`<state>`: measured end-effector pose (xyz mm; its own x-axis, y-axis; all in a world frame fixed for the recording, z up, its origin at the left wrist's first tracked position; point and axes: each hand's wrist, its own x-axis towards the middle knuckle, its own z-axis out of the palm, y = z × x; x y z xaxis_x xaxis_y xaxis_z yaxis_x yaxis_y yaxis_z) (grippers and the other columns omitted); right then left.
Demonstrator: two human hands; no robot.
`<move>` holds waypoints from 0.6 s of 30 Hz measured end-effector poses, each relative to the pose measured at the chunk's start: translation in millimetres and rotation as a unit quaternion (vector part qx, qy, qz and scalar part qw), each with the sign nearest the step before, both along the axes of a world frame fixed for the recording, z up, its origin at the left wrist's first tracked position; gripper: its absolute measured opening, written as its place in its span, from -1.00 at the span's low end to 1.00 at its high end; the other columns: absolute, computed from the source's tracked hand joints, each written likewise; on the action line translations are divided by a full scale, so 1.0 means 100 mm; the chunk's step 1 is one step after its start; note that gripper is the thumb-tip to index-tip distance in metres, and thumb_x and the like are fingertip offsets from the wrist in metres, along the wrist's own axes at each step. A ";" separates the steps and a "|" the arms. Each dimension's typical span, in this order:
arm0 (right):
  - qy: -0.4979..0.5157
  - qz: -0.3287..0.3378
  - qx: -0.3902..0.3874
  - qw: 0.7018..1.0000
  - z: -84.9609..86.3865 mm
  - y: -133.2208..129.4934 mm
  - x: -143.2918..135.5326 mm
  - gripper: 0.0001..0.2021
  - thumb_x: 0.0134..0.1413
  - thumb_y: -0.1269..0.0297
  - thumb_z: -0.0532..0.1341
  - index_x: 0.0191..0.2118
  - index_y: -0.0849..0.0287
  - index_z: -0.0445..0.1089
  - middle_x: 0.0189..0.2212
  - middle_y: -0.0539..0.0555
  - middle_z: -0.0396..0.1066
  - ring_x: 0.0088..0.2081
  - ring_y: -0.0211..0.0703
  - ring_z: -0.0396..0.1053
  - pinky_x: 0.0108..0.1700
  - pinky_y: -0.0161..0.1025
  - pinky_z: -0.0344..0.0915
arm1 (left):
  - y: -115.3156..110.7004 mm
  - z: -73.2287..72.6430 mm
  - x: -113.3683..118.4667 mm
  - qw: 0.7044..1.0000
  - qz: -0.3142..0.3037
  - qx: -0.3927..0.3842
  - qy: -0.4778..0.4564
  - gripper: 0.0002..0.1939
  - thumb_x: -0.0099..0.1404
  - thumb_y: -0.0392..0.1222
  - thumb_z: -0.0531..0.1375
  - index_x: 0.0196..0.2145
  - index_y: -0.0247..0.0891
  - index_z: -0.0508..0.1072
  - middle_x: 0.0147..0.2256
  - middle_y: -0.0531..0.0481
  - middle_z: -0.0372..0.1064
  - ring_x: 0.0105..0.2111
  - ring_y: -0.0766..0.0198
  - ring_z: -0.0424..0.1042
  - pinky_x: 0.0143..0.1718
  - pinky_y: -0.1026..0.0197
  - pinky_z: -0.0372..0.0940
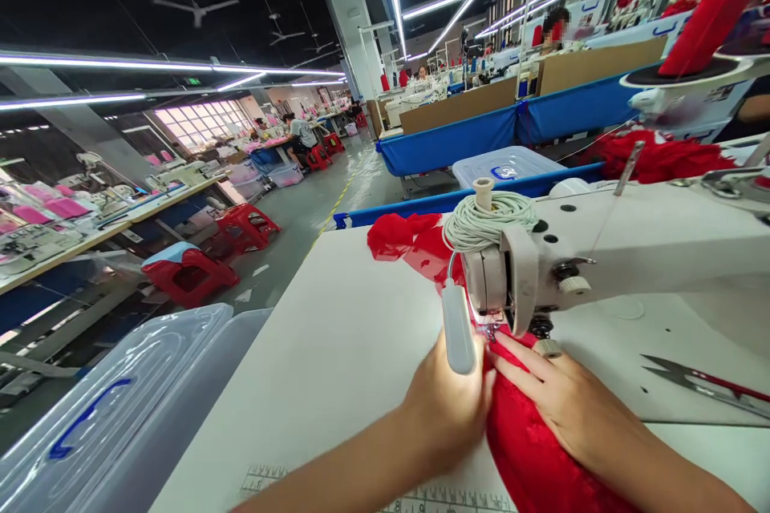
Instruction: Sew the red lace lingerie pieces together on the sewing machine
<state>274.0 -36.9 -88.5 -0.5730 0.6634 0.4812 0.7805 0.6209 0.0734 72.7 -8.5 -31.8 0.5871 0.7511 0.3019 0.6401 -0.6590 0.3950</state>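
Red fabric (532, 445) runs from the front edge of the view up under the presser foot of a white sewing machine (650, 244). On the left of the foot, my left hand (442, 401) is closed at the fabric's edge, its fingertips partly hidden by a small grey lamp (458, 333). My right hand (559, 393) lies on the fabric to the right of the needle, fingers stretched forward and flat. Behind the machine head, more red cloth (400, 236) lies bunched on the white table (337, 337). Thread snips (710, 386) rest on the machine bed at right.
Coiled pale cord (490, 218) sits on the machine head. A red thread cone (713, 16) stands at upper right. Printed ruler markings (421, 502) cross the table's front. A lidded plastic bin (138, 401) stands left of the table. Red stools (192, 276) and seated people are farther off.
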 end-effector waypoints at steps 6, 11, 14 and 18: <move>0.011 0.013 0.004 1.000 -0.02 0.00 0.00 -0.48 0.09 0.57 -0.01 0.15 0.26 0.37 0.06 0.21 0.44 -0.16 -0.08 0.45 -0.18 -0.18 0.47 | -0.13 -0.15 -0.07 0.988 -0.091 0.025 0.121 -0.81 0.36 -0.10 0.07 -0.18 -0.27 0.30 -0.28 -0.10 0.35 -0.30 0.10 0.38 -0.25 0.08 0.39; 0.031 -0.007 0.029 0.999 -0.01 -0.02 -0.01 -0.38 0.03 0.66 -0.08 0.21 0.28 0.30 0.02 0.20 0.47 -0.18 -0.10 0.46 -0.13 -0.15 0.48 | 0.02 -0.18 -0.05 0.989 -0.040 0.054 0.132 -0.88 0.33 -0.27 -0.01 -0.28 -0.25 0.32 -0.35 -0.07 0.33 -0.37 0.13 0.36 -0.33 0.11 0.37; 0.050 -0.014 0.027 0.998 -0.02 -0.04 -0.03 -0.37 0.09 0.65 -0.10 0.30 0.33 0.15 0.01 0.22 0.47 -0.18 -0.09 0.48 -0.13 -0.15 0.48 | -0.01 -0.20 -0.08 0.993 -0.032 0.038 0.105 -0.80 0.34 -0.30 -0.02 -0.14 -0.24 0.35 -0.26 -0.09 0.39 -0.32 0.14 0.41 -0.34 0.15 0.37; 0.072 -0.013 0.012 0.997 -0.06 -0.05 -0.04 -0.33 0.15 0.62 -0.11 0.39 0.27 -0.07 0.05 0.22 0.45 -0.12 -0.08 0.48 -0.10 -0.14 0.48 | -0.04 -0.31 -0.11 0.996 -0.022 0.051 0.072 -0.73 0.40 -0.31 -0.03 -0.04 -0.17 0.36 -0.21 -0.09 0.44 -0.25 0.13 0.45 -0.29 0.15 0.39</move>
